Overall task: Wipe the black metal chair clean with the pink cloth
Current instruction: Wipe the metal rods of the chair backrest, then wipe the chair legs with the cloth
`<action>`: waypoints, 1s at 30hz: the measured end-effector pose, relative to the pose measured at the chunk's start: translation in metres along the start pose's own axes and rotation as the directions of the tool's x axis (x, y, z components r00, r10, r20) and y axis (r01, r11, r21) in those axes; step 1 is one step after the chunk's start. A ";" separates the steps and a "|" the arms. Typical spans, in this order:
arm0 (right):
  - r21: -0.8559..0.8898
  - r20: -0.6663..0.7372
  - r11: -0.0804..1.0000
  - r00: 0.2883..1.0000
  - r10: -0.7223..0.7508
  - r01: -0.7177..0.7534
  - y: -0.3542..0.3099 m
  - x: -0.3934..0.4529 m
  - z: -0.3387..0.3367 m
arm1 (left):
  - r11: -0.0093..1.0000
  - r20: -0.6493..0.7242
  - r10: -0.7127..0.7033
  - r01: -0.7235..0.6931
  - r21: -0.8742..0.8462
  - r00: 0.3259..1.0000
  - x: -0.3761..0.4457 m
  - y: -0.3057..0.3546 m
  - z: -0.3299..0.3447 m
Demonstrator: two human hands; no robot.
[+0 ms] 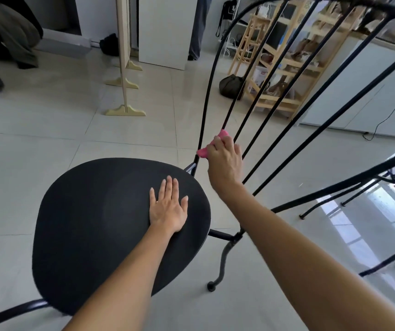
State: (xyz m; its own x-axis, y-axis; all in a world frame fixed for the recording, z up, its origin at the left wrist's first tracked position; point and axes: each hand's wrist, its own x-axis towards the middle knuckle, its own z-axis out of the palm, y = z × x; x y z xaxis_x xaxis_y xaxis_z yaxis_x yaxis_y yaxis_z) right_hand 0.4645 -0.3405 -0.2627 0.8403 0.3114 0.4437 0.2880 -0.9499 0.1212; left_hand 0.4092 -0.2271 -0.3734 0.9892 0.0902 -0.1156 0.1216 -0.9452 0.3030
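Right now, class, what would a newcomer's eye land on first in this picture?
The round seat of the black metal chair fills the lower centre, with the left hand resting flat on it. Just above, the right hand grips the pink cloth against the lowest part of the backrest bars.

Place: I read it as an indoor workroom or studio | glossy pale floor tiles | wooden shelving rack packed with goods | white cabinets | freestanding wooden panel stands | cable trailing on the floor
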 end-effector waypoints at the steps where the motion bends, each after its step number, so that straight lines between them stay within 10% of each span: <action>1: 0.064 -0.009 0.997 0.999 0.032 -0.031 -0.003 -0.009 -0.010 | 1.000 0.004 0.014 -0.014 -0.002 1.000 -0.004 0.002 -0.003; 15: 0.641 0.227 0.588 0.854 0.468 -0.493 -0.011 -0.186 -0.021 | 0.990 0.029 0.141 -0.141 0.007 0.990 -0.034 0.037 0.016; 18: 0.726 0.454 0.270 0.736 0.502 -0.632 -0.005 -0.214 -0.014 | 0.991 -0.034 0.129 -0.127 0.033 0.991 -0.035 0.039 0.020; 24: 0.552 0.798 -0.560 0.195 0.571 -0.617 0.029 -0.240 0.021 | 0.992 -0.088 0.123 -0.121 0.029 0.988 -0.034 0.039 0.021; 30: 0.495 0.869 -0.772 0.213 0.447 -0.398 0.040 -0.201 0.027 | 0.993 -0.099 0.117 -0.115 0.026 0.988 -0.034 0.038 0.024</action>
State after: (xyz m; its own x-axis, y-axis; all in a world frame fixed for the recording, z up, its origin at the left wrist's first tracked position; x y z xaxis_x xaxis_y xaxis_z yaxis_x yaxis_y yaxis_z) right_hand 0.3193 -0.4400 -0.3706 0.7065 -0.3359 -0.6229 -0.3297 0.6226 -0.7097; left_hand 0.3780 -0.2736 -0.3807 0.9998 0.0100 0.0148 0.0053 -0.9570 0.2899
